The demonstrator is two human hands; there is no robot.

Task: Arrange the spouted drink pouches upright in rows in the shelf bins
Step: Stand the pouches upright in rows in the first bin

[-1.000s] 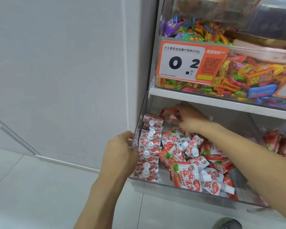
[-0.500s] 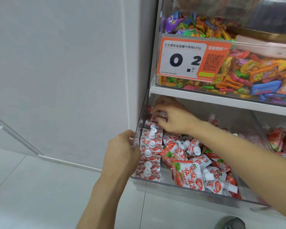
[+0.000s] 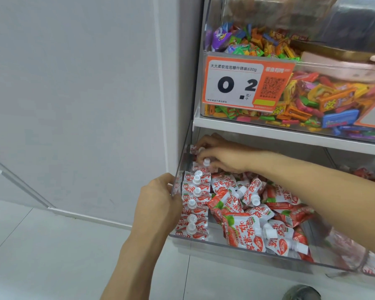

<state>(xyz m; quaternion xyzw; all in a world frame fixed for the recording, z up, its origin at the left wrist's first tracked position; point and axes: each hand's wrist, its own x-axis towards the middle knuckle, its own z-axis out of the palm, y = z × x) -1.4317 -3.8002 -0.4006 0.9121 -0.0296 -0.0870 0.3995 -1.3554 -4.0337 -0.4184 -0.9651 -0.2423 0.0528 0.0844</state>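
Pouches [image 3: 243,230], red and white with white screw caps, in the clear lower bin [image 3: 236,242]: one upright row [image 3: 195,202] packed along the left wall, front to back, caps up; to its right a loose heap lying flat and crosswise. Probably light and soft-bodied, foil slick, liable to sag or tip unless leaned on a neighbour or the wall. Stiffest part judged to be the spout and cap, so best pinched there or at the shoulders just below, then lowered base first.

Right hand [image 3: 227,159] far back in the bin at the rear end of the row, fingers curled round a pouch at the back [image 3: 206,163], its white cap poking out between fingertips. Left hand [image 3: 160,198] outside the bin, gripping the top edge of the left wall, thumb side toward the row, apparently steadying the bin.

Hard to make out: how many pouches sit under the right hand, and whether a second cap higher up belongs to another one held. Rear of the bin shadowed by the shelf above [image 3: 290,135]. Right part of the heap covered by the forearm; front right corner blurred. Next bin to the right cut off by the frame edge, only red wrappers showing. Above, mixed candy bin with an orange price tag [image 3: 247,83].
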